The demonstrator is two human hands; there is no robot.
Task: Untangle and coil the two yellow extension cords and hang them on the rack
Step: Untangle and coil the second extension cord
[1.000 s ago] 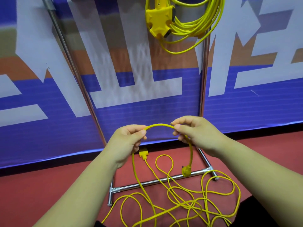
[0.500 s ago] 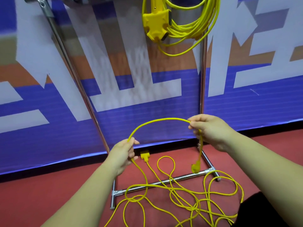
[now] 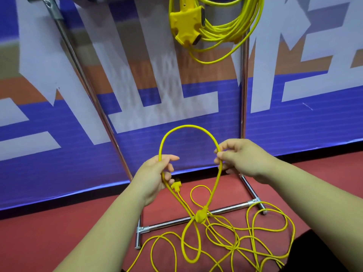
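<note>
One coiled yellow extension cord (image 3: 222, 24) with its socket block hangs from the top of the metal rack (image 3: 196, 217). A second yellow cord (image 3: 255, 244) lies in loose tangled loops on the red floor around the rack's base bar. An arch of this cord (image 3: 188, 127) rises between my hands. My left hand (image 3: 157, 173) grips one side of the arch, my right hand (image 3: 238, 156) pinches the other. The cord's plug (image 3: 200, 215) dangles below my right hand, over the base bar. A yellow socket end (image 3: 176, 186) lies on the floor by my left hand.
A blue, white and orange banner wall (image 3: 59, 114) stands right behind the rack. The rack's slanted left pole (image 3: 92, 95) and upright right pole (image 3: 243, 95) frame the hands. Red floor (image 3: 49, 232) spreads to the left.
My hands came closer together again, turning the wide arch into a tall narrow loop. The dangling plug swung left toward the middle, and my left hand rose a little.
</note>
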